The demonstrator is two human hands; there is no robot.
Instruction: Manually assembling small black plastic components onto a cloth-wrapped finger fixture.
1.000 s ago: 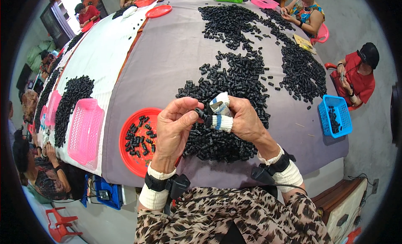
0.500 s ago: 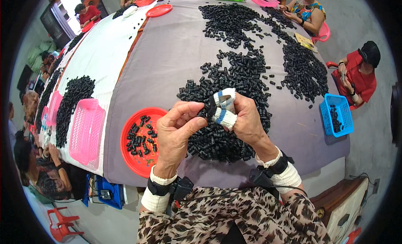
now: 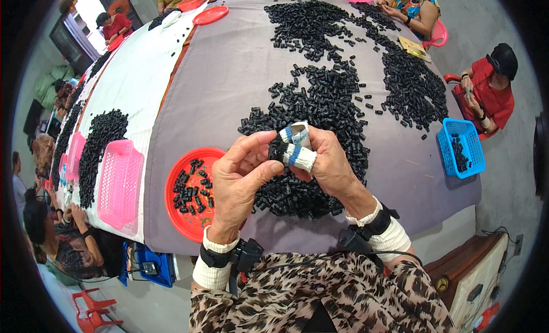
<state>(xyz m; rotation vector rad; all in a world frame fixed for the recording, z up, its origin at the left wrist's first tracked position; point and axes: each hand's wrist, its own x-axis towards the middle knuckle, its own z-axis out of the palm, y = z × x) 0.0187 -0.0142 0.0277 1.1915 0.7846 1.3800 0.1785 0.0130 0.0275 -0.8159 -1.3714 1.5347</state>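
Grey cloth [image 3: 211,87] lies under a heap of black parts [image 3: 303,198] before you. Your left hand [image 3: 237,175] pinches one black piece [image 3: 275,151] by the striped finger covers [image 3: 299,155] on your right hand [image 3: 334,170], whose grip I cannot tell; a loose pinch could drop it among lookalikes.
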